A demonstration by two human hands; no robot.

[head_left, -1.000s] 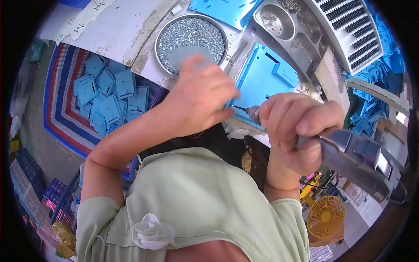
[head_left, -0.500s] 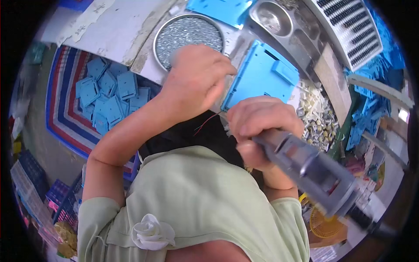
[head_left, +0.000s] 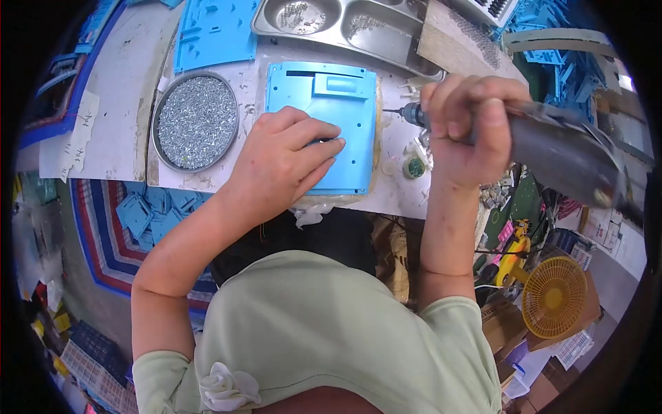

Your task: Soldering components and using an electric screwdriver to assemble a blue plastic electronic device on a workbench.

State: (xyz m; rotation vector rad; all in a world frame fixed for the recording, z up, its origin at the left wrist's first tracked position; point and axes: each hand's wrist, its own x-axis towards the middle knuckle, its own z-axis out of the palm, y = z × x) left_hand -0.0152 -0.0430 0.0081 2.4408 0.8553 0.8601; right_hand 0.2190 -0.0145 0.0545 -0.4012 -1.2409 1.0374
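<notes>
My left hand point(head_left: 279, 155) rests over the lower left part of a flat light-blue plastic panel point(head_left: 355, 148). Its fingers are bent together; whatever they may pinch is too small to make out. Raised to the right of the panel, my right hand point(head_left: 469, 127) is wrapped round a dark grey power screwdriver point(head_left: 569, 148). The thin bit points left toward the panel's right edge, apart from it. A round metal tin point(head_left: 157, 127) full of small silvery screws stands left of the panel, close to my left wrist.
Behind the panel lie another blue panel point(head_left: 217, 31) and a metal compartment tray point(head_left: 331, 31) with small parts. Below the table at left, a striped bag point(head_left: 103, 228) holds several blue pieces. A yellow fan point(head_left: 554, 297) stands low at right, and a curved pale bar point(head_left: 558, 43) is above.
The view has turned and shifted. My left hand has gone from the screw tin to the blue panel. My right hand has swung the screwdriver round so its bit faces the panel.
</notes>
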